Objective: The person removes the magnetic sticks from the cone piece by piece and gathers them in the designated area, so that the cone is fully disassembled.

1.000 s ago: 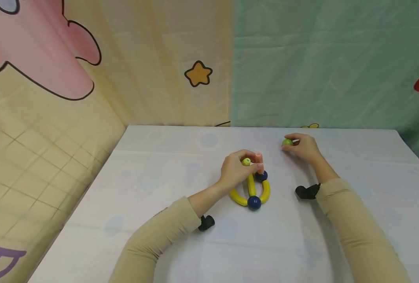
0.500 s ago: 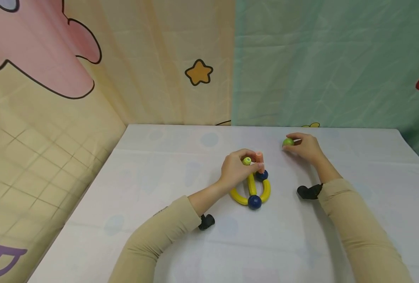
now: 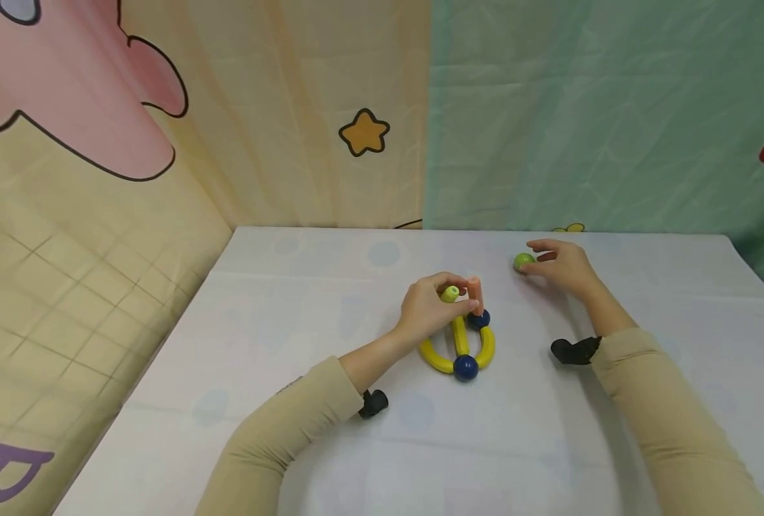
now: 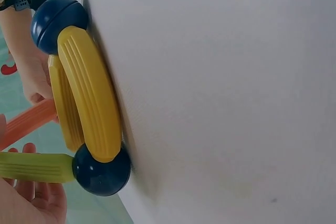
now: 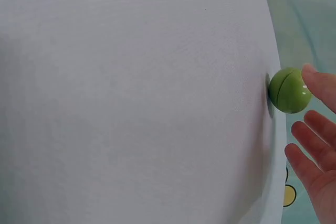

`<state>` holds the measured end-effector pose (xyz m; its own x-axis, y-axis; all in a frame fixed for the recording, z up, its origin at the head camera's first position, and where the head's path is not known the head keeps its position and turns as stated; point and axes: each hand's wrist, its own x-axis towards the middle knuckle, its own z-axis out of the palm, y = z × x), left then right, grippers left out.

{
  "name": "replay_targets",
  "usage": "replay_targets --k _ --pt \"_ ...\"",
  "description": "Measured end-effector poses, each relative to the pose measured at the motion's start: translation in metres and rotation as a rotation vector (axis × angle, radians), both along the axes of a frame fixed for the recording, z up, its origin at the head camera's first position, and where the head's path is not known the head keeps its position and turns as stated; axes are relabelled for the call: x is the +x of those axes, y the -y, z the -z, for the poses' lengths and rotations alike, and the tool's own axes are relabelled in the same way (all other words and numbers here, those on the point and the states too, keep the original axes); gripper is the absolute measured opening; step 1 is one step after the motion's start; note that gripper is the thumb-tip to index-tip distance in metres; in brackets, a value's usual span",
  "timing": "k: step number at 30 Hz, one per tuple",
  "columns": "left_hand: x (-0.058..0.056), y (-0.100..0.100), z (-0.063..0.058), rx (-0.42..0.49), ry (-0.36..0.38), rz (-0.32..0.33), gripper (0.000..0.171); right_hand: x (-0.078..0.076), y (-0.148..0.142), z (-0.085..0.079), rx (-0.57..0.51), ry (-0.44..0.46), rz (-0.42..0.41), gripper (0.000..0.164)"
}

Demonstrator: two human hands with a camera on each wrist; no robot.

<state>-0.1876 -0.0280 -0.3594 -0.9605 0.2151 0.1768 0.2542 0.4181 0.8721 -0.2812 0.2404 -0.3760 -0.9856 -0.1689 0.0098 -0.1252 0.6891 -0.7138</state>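
Note:
A toy build of yellow curved rods (image 3: 486, 349) and dark blue balls (image 3: 465, 368) lies on the table. A light green rod (image 4: 37, 167) rises from one blue ball (image 4: 102, 169). An orange rod (image 3: 475, 295) stands over the far blue ball (image 3: 479, 319). My left hand (image 3: 428, 308) pinches the orange rod between thumb and fingers, with the light green rod beside those fingers. Right of the build, a green ball (image 5: 290, 90) rests on the table near its back edge. My right hand (image 3: 565, 269) has its fingers spread off this ball, the thumb still at its side.
The white table (image 3: 382, 459) ends at a printed curtain (image 3: 550, 129) behind. A black wrist camera (image 3: 574, 351) juts from the right cuff, another black camera (image 3: 374, 403) from the left.
The right hand's fingers have opened away from the green ball, and that hand has shifted slightly right. The left hand keeps its hold, and the orange rod leans a little more.

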Motion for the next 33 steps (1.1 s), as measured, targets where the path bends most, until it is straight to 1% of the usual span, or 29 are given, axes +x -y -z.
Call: replay_targets --k 4,9,15,18,23,28,31,33 --pt "0.001 0.004 -0.001 -0.031 0.004 0.02 0.032 0.003 -0.003 -0.005 0.0 0.006 0.009 0.06" --pt "0.004 0.014 -0.003 -0.102 0.028 0.04 0.038 0.007 -0.008 -0.008 -0.002 0.03 0.012 0.06" --pt "0.003 0.03 -0.003 -0.165 0.039 0.093 0.043 0.014 -0.014 -0.011 -0.015 0.009 0.006 0.058" --pt "0.002 0.038 -0.003 -0.188 0.053 0.105 0.046 0.019 -0.017 -0.014 -0.018 -0.006 0.004 0.058" --pt "0.0 0.048 -0.003 -0.233 0.101 0.104 0.052 0.029 -0.02 -0.02 -0.023 -0.028 -0.005 0.059" --pt "-0.001 0.052 0.002 -0.281 0.166 0.115 0.055 0.042 -0.018 -0.022 -0.054 -0.025 -0.025 0.057" --pt "-0.001 0.054 0.005 -0.299 0.181 0.126 0.056 0.051 -0.013 -0.023 -0.073 -0.022 -0.057 0.055" --pt "-0.001 0.054 0.006 -0.31 0.185 0.135 0.057 0.058 -0.009 -0.024 -0.081 -0.003 -0.074 0.054"
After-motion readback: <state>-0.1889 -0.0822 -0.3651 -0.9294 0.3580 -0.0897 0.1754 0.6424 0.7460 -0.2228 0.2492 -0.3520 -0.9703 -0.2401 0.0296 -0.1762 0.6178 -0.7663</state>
